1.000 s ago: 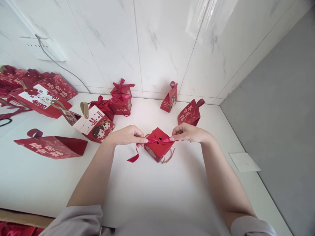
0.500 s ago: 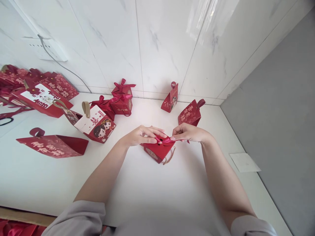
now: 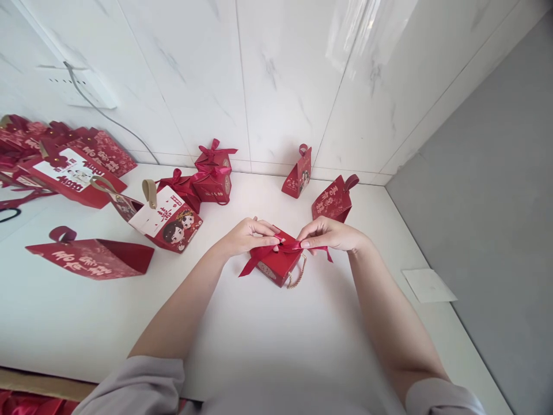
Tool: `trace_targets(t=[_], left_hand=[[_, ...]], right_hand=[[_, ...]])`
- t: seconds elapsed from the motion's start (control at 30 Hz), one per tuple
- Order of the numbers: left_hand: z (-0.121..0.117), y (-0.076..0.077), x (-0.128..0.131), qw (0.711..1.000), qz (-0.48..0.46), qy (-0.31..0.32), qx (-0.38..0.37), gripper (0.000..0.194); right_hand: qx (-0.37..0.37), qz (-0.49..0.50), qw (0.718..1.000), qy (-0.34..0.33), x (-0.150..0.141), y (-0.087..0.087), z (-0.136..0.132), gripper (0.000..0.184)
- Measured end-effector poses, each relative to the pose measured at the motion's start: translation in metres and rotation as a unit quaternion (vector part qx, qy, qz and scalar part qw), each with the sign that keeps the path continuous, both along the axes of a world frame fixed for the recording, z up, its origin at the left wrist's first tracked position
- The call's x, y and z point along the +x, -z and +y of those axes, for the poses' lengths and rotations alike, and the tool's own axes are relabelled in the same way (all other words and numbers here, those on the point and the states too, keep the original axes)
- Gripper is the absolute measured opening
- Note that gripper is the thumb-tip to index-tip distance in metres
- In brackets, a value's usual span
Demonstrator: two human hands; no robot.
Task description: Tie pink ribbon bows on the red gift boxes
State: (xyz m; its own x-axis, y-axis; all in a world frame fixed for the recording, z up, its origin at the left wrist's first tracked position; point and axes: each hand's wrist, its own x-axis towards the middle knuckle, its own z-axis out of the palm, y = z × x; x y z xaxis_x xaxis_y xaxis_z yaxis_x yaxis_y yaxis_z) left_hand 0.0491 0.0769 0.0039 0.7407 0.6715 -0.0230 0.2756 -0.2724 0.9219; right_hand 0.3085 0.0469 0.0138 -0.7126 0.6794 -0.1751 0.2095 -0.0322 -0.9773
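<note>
A small red gift box (image 3: 276,270) sits on the white counter in front of me, a twisted gold cord handle (image 3: 297,278) at its right side. Dark red ribbon (image 3: 251,263) crosses its top, one tail hanging over the left side and another sticking out to the right. My left hand (image 3: 253,237) pinches the ribbon at the top of the box between thumb and fingers. Close beside it, my right hand (image 3: 326,235) also pinches the ribbon, just right of the middle.
Finished-looking red boxes with bows (image 3: 212,183) stand by the tiled wall. Two handled red boxes, one upright (image 3: 298,173) and one tilted (image 3: 332,199), are beyond my right hand. More boxes (image 3: 93,259) and a pile (image 3: 69,176) lie left. A socket plate (image 3: 429,285) is at right.
My left fingers have drawn in from lying across the box top to a pinch on the ribbon. A ribbon tail now shows at the left. The right hand has shifted slightly left.
</note>
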Motion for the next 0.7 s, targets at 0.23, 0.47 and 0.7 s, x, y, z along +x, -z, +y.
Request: trace_targets(t=[0.23, 0.47, 0.7], left_hand=[[-0.004, -0.006, -0.001, 0.999, -0.007, 0.034, 0.01, 0.023], [-0.005, -0.011, -0.001, 0.999, 0.024, 0.026, 0.015, 0.022], [-0.001, -0.005, -0.005, 0.999, 0.026, -0.004, -0.033, 0.029]], right_hand=[[0.083, 0.046, 0.995, 0.042, -0.016, 0.003, -0.005, 0.03], [0.073, 0.066, 0.994, 0.037, -0.023, 0.006, -0.006, 0.029], [0.075, -0.1, 0.992, 0.02, 0.001, -0.013, -0.009, 0.02]])
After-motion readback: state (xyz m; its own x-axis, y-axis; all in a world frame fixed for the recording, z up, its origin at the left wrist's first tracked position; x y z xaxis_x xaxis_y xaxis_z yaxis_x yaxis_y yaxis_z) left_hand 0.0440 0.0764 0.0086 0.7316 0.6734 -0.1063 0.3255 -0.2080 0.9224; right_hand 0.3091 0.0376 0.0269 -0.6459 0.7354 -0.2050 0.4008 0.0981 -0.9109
